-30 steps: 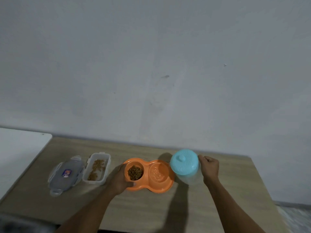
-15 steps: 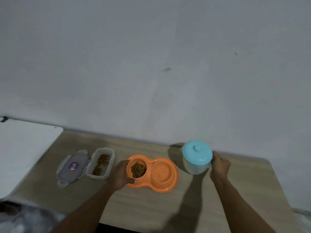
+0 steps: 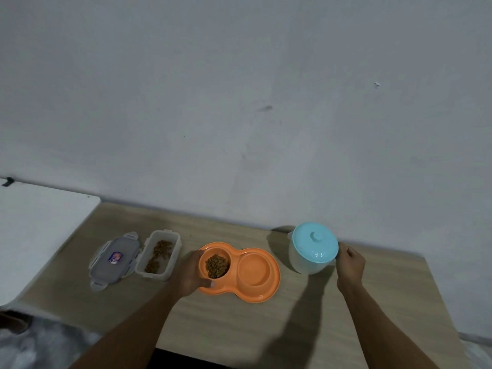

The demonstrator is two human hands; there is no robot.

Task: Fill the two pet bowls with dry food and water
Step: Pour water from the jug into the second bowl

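Observation:
An orange double pet bowl (image 3: 266,298) lies on the wooden table (image 3: 239,328). Its left cup holds brown dry food (image 3: 217,265). Its right cup (image 3: 254,270) looks smooth and orange, and I cannot tell whether there is water in it. My left hand (image 3: 189,272) grips the bowl's left edge, thumb on the front rim. To the right, apart from the bowl, stands a translucent water jug (image 3: 303,262) with a light blue lid (image 3: 314,243). My right hand (image 3: 350,265) is curled at the jug's right side, where the handle is hidden.
An open clear food container (image 3: 151,275) with some kibble stands left of the bowl. Its clip lid (image 3: 114,262) lies flat beside it. A white table (image 3: 40,230) adjoins on the left. A grey wall runs along the table's far edge.
The jug moved from beside the right cup to stand upright farther right on the table, my right hand still at it. My left hand stayed on the bowl.

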